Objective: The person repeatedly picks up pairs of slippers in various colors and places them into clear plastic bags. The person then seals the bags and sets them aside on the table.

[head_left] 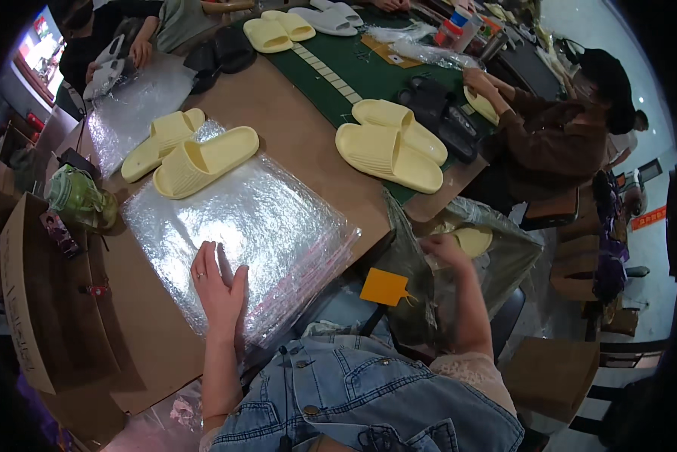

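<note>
My left hand (219,290) lies flat on a stack of shiny clear plastic bags (293,211), its thumb spread from the fingers. A pair of pale yellow slide slippers sits across the far part of the stack: the nearer slipper (203,162) on the bags, the other slipper (161,145) just beyond it. My right hand (445,248) reaches over a large dark translucent plastic bag (496,264) beside the table. Right by it, a yellow slipper (474,239) shows inside that bag. The right fingers are blurred and partly hidden, so their grip does not show.
Another yellow pair (391,147) and black slippers (440,113) sit on the table's right side. An orange tag (385,287) hangs near my lap. A green jar (80,196) and cardboard box (29,301) stand left. A co-worker (557,128) works at right, another at far left.
</note>
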### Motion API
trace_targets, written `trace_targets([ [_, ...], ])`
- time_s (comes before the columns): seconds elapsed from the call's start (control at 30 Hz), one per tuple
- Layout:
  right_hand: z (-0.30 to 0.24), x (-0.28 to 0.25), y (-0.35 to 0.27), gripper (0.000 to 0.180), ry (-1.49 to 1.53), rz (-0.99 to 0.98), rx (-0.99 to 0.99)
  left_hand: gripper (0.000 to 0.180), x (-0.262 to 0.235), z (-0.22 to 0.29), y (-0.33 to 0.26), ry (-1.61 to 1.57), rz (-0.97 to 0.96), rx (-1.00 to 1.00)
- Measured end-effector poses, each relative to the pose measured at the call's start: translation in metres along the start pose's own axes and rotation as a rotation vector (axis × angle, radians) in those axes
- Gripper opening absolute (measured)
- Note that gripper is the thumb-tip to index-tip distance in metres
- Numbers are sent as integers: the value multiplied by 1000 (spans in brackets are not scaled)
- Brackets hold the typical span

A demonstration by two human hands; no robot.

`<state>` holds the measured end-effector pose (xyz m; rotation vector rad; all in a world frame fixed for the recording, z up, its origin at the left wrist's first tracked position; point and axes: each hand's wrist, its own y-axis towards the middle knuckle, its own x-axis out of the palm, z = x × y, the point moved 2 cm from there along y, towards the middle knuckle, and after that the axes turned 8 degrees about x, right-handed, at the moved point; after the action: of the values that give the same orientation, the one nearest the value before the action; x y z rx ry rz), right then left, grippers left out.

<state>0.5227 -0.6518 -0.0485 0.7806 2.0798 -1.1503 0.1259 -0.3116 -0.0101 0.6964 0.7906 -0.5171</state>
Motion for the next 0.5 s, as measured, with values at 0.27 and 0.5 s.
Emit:
trace_targets([
  [0.27, -113, -94, 9, 31, 93, 635, -383, 66, -2, -1, -2, 10, 29, 18],
  [0.5, -164, -57, 143, 32, -198, 728, -391, 60, 2, 0, 2, 17, 48, 44],
])
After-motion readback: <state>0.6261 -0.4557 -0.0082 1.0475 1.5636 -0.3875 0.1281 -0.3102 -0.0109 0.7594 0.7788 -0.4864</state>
